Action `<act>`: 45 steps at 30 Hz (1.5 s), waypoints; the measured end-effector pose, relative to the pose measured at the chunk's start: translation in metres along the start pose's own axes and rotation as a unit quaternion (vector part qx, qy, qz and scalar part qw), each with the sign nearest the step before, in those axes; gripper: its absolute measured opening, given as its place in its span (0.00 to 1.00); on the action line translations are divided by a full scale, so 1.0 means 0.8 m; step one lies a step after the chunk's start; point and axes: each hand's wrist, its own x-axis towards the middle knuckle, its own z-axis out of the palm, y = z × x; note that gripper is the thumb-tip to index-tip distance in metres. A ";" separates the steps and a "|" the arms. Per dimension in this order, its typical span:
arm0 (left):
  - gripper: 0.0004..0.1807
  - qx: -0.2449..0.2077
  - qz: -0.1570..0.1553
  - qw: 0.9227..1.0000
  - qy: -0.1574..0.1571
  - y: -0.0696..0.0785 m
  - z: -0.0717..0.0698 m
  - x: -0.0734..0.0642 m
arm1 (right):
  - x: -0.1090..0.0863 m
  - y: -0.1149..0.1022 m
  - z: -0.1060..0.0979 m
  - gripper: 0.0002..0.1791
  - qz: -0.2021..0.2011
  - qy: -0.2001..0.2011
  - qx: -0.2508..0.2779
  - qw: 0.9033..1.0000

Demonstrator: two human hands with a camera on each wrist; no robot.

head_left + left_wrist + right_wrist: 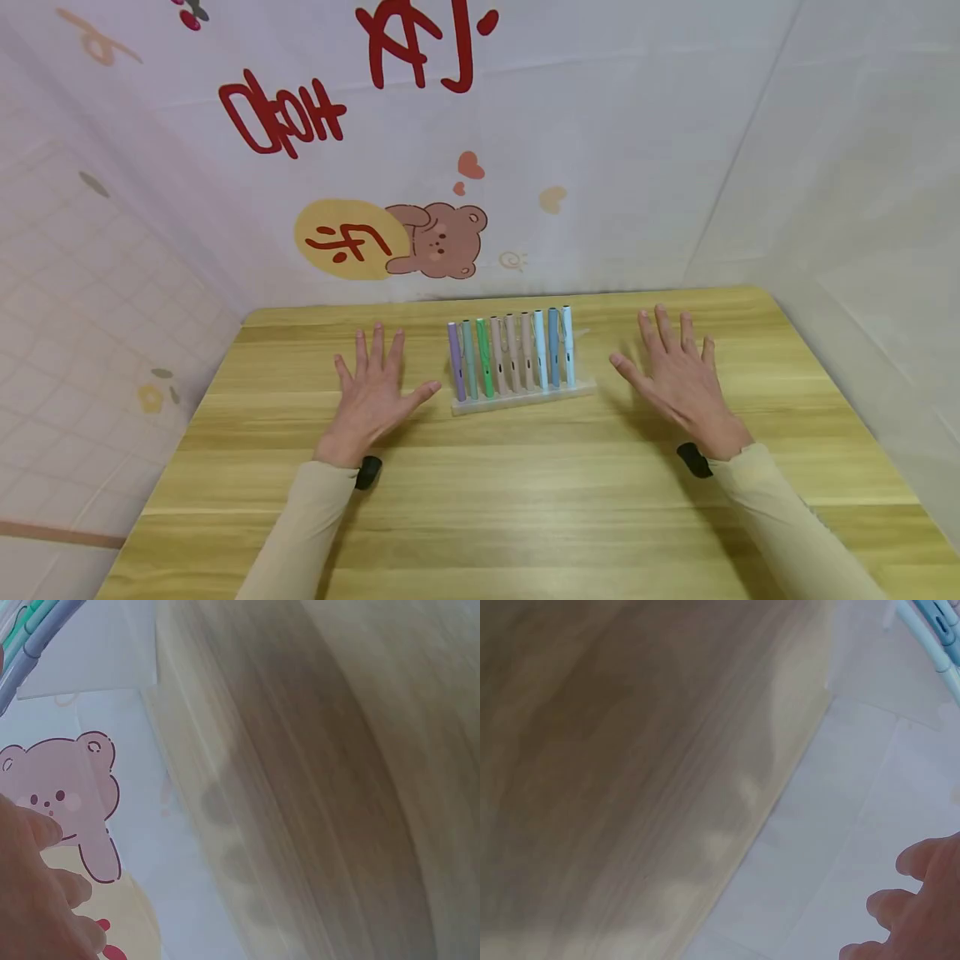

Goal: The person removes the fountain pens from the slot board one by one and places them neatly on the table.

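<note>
A row of capped pens stands upright in a clear rack [525, 401] near the back of the table. From left to right come a purple pen [457, 362], a teal pen [470, 360], a green pen [484, 358], several taupe pens [513, 354], and light blue pens [541, 350] with a darker blue pen [554, 347] between them. My left hand [372, 400] is spread with straight fingers to the left of the rack, its thumb pointing toward the purple pen. To the rack's right my right hand [681, 383] is likewise spread. Neither hand holds anything.
The wood-grain table [525, 517] ends at a white cloth wall [622, 150] printed with a bear [442, 242] and red characters. More pale cloth hangs along both sides. Black wrist bands [369, 472] show at both cuffs.
</note>
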 end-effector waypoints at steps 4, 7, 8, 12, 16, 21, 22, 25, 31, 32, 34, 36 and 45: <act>0.60 -0.017 -0.004 1.000 -0.003 0.005 -0.001 -0.002 | -0.002 -0.005 -0.001 0.51 0.000 0.000 0.013 1.000; 0.59 -0.037 -0.008 0.999 -0.005 0.009 -0.002 -0.004 | -0.003 -0.010 -0.002 0.50 0.001 0.001 0.022 1.000; 0.59 -0.043 -0.008 0.999 -0.005 0.011 -0.002 -0.005 | -0.003 -0.012 -0.002 0.50 0.002 0.001 0.025 1.000; 0.58 -0.095 -0.007 0.995 -0.016 0.017 -0.005 -0.006 | -0.005 -0.019 0.000 0.50 0.003 -0.006 0.036 0.999; 0.57 -0.151 -0.005 0.988 -0.031 0.024 -0.007 -0.006 | -0.006 -0.024 0.003 0.49 -0.010 -0.012 0.045 0.999; 0.56 -0.189 -0.002 0.981 -0.044 0.033 -0.007 -0.009 | -0.005 -0.029 0.007 0.48 -0.022 -0.030 0.054 0.998; 0.56 -0.192 -0.001 0.980 -0.046 0.033 -0.007 -0.010 | -0.005 -0.030 0.007 0.48 -0.023 -0.034 0.057 0.997; 0.56 -0.208 0.004 0.977 -0.048 0.033 -0.005 -0.012 | -0.003 -0.032 0.009 0.47 -0.027 -0.044 0.078 0.996; 0.57 -0.255 0.004 0.964 -0.072 0.034 -0.004 -0.016 | -0.002 -0.036 0.013 0.46 -0.031 -0.078 0.136 0.987; 0.56 -0.258 0.001 0.963 -0.078 0.034 -0.004 -0.016 | -0.002 -0.037 0.013 0.46 -0.029 -0.082 0.144 0.986; 0.54 -0.257 -0.003 0.962 -0.086 0.034 -0.002 -0.015 | -0.002 -0.037 0.014 0.46 -0.024 -0.089 0.153 0.984; 0.50 -0.254 -0.001 0.963 -0.091 0.034 0.000 -0.016 | -0.003 -0.037 0.015 0.46 -0.020 -0.093 0.160 0.983; 0.25 -0.241 0.048 0.966 -0.083 0.029 0.010 -0.014 | -0.002 -0.043 0.026 0.28 -0.028 -0.089 0.192 0.977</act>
